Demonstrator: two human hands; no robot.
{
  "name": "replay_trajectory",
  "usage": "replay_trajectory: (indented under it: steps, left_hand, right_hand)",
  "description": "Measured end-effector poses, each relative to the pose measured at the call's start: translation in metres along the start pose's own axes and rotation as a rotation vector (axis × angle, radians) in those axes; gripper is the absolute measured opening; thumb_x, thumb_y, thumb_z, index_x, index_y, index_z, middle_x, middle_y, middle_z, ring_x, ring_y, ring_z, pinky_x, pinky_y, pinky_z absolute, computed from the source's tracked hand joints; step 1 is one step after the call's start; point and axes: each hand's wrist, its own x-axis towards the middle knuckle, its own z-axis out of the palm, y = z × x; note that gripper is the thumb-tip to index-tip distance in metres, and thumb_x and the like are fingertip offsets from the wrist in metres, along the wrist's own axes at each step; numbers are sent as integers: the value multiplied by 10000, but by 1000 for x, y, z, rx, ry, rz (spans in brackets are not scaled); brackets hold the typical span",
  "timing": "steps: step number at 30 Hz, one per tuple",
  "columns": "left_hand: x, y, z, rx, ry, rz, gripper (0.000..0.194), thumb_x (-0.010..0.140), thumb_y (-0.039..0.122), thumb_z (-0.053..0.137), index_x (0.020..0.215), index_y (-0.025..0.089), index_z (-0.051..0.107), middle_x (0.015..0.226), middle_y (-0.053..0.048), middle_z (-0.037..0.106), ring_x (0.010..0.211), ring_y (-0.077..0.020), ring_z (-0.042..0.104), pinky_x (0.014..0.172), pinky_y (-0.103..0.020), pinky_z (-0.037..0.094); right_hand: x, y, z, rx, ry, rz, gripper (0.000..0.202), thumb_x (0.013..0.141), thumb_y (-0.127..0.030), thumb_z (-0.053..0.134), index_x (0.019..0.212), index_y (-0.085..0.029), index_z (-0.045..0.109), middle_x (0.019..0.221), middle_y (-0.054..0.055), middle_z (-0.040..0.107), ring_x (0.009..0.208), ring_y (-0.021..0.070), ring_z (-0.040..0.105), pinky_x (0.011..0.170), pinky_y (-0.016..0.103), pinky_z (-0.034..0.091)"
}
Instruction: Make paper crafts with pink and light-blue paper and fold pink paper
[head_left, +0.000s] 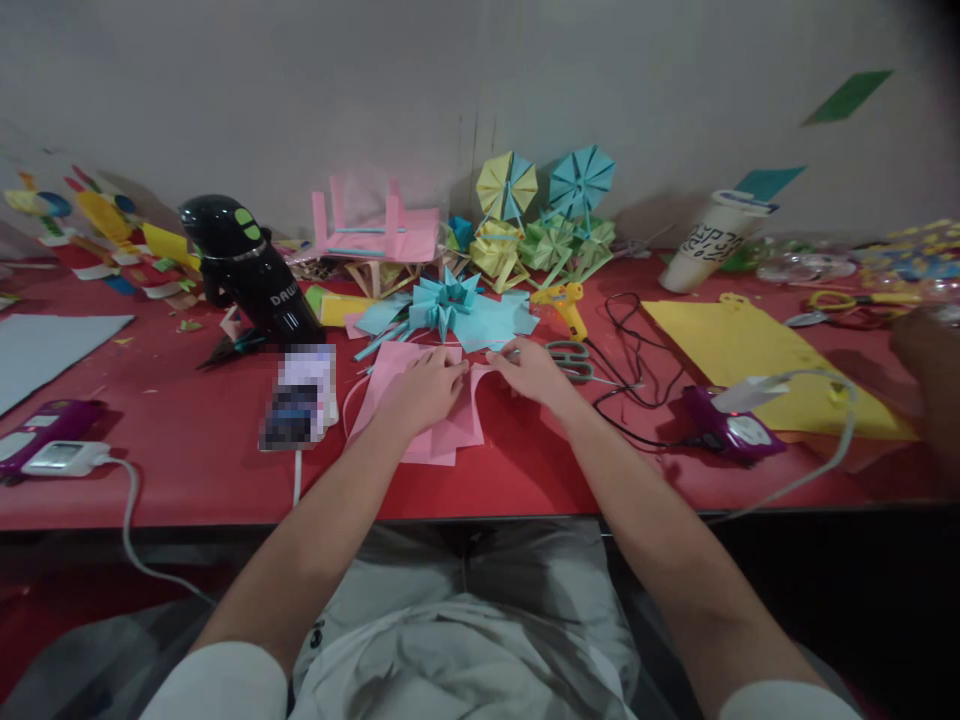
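Several sheets of pink paper (382,385) lie in a loose overlapping pile on the red table in front of me. My left hand (431,385) rests on the pile, its fingers bent and pressed together on the pink paper. On the sheet's right side, my right hand (525,372) pinches a raised, curling edge between thumb and fingers. Close beyond the right hand are the handles of a pair of scissors (571,362), partly covered by the hand. A blue folded-paper star (446,305) and flat blue paper (487,320) sit just behind both hands.
A black tumbler (259,270) and a blurred-out phone (300,400) stand left. Rightward are a yellow glue gun (566,305) with black cord, a purple power strip (731,428), yellow paper (757,360) and a cup (709,245). Paper fans (581,185) line the wall.
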Motion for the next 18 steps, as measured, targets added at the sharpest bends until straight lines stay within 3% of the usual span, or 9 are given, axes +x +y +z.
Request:
replay_trajectory:
  steps: [3,6,11,18]
  left_hand:
    - [0,0,0,2,10,-12,407,1000,322,350,1280,235,632,1148,-104,576,1085,-242,540,974,-400,431]
    - [0,1,0,-30,19,-26,392,997,344,364,1251,248,646,1130,-100,576,1094,-246,537,991,-413,422]
    - [-1,4,-2,-80,10,-41,388,997,357,358,1185,233,675,1109,-109,580,1108,-262,532,1000,-435,408]
    - [-2,6,-3,-87,0,-54,376,993,342,364,1201,232,657,1136,-114,574,1137,-271,517,1006,-438,400]
  right_hand:
    - [3,2,3,253,-47,62,244,876,-354,623,1040,-202,524,506,-34,575,401,159,529,454,279,404]
    - [5,5,4,321,-82,79,260,817,-261,674,996,-213,492,498,-58,567,392,146,523,437,256,390]
    - [1,7,-1,113,-37,-18,268,752,-307,733,887,-213,521,535,-55,573,481,132,532,514,245,379]
    - [-2,9,-6,-136,-21,-208,41,796,-181,615,834,-195,612,679,-2,641,644,143,569,654,261,409]
